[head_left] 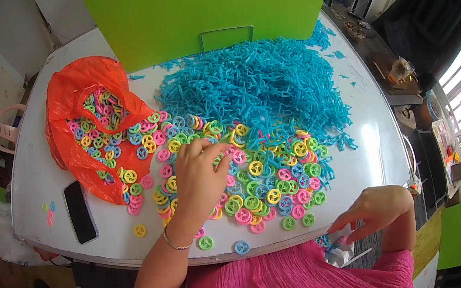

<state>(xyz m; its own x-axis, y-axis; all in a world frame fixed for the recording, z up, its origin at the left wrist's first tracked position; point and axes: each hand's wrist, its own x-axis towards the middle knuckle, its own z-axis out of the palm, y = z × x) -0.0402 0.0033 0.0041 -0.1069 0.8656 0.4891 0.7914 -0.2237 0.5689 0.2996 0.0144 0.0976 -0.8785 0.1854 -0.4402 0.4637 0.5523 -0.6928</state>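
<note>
"Left hand point(200, 165)?"
"Plastic wheels point(260, 190) are lying beneath it, thumb and forefinger nearly meeting — whether they're pinching one, I can't tell."
"Right hand point(379, 206)?"
"It's hanging half-curled near a whitish bag point(340, 256) — I can't tell its hold."

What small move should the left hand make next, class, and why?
Probably pinch and lift the pink wheel: the left hand is over the wheel pile, its fingertips at that wheel, while the right hand is away by the near edge of the table. Whether they already grip it is unclear.
</note>
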